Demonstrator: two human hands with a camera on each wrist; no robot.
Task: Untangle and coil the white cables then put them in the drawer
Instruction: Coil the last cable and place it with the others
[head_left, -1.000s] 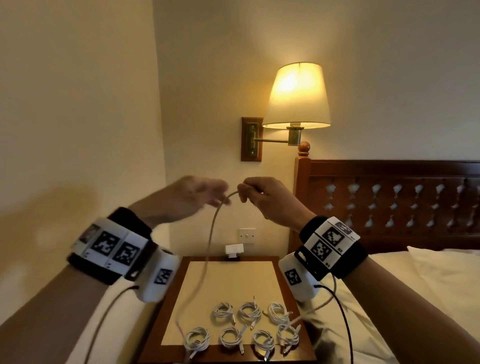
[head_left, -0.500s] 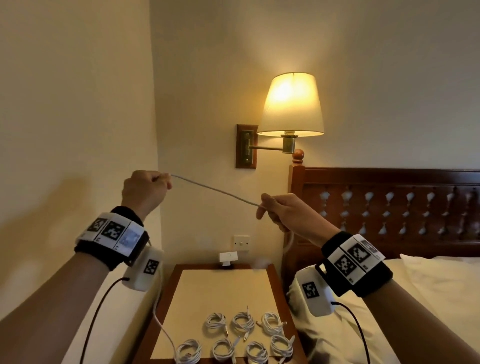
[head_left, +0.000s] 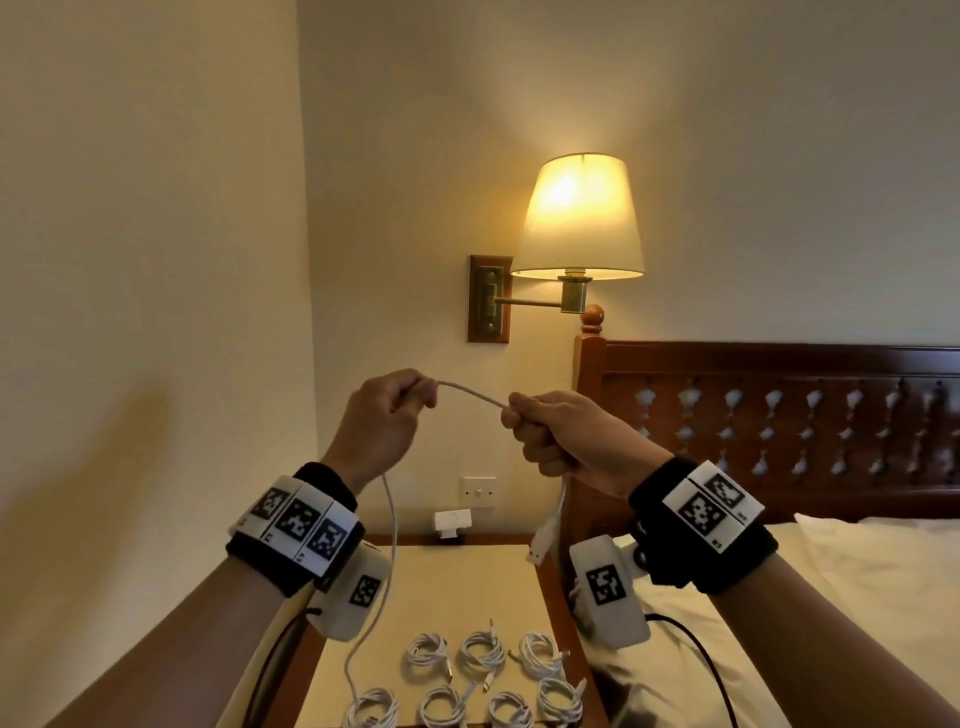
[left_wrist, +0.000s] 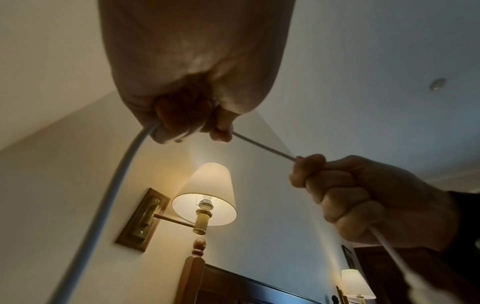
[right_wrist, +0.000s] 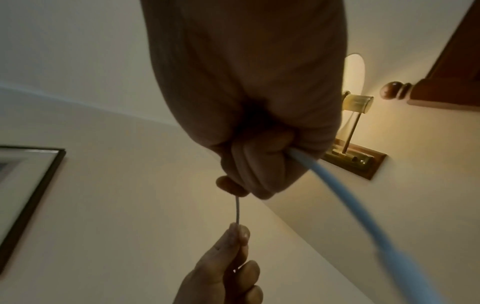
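Note:
A loose white cable (head_left: 470, 397) arches between my two hands, held up in front of the wall. My left hand (head_left: 397, 410) grips it in a fist; from there it hangs down to the nightstand (head_left: 467, 597). My right hand (head_left: 540, 434) grips the other stretch, and the short end with its plug (head_left: 543, 545) dangles below the fist. The left wrist view shows my left hand (left_wrist: 192, 123) and right hand (left_wrist: 335, 191) with the cable (left_wrist: 262, 146) between them. The right wrist view shows the cable (right_wrist: 55, 211) from the right fist (right_wrist: 249, 174) to the left fingers (right_wrist: 237, 234). Several coiled white cables (head_left: 483, 649) lie in two rows on the nightstand.
A lit wall lamp (head_left: 579, 218) hangs above the nightstand, beside the dark wooden headboard (head_left: 779, 431). A bed with white sheets (head_left: 857, 597) is at the right. A white charger (head_left: 453, 522) sits at the nightstand's back edge under a wall switch (head_left: 479, 491).
My left hand, which had pulled out to the left along the cable, has come back close to the right hand. The stretch between them went from taut to a short arch.

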